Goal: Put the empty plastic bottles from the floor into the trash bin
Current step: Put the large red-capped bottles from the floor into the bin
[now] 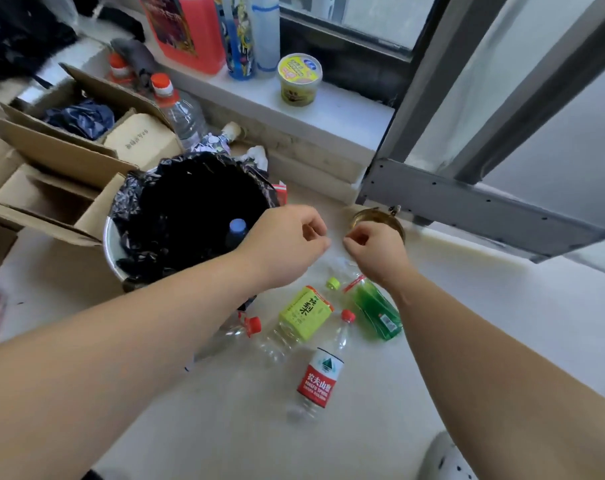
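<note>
Now both hands hover loosely curled and empty, left hand (287,237), right hand (373,249); next, grab the green bottle (375,313) at lower centre for the trash bin (111,244).

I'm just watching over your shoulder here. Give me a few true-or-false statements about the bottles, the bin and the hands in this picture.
1. The trash bin has a black bag in it. True.
2. Both the left hand and the right hand grip bottles. False: neither holds anything.
3. The red-labelled bottle lies on the floor. True.
4. The bin holds no bottles. False: a blue-capped bottle is inside.
5. The green bottle stands upright. False: it lies on its side.
</note>
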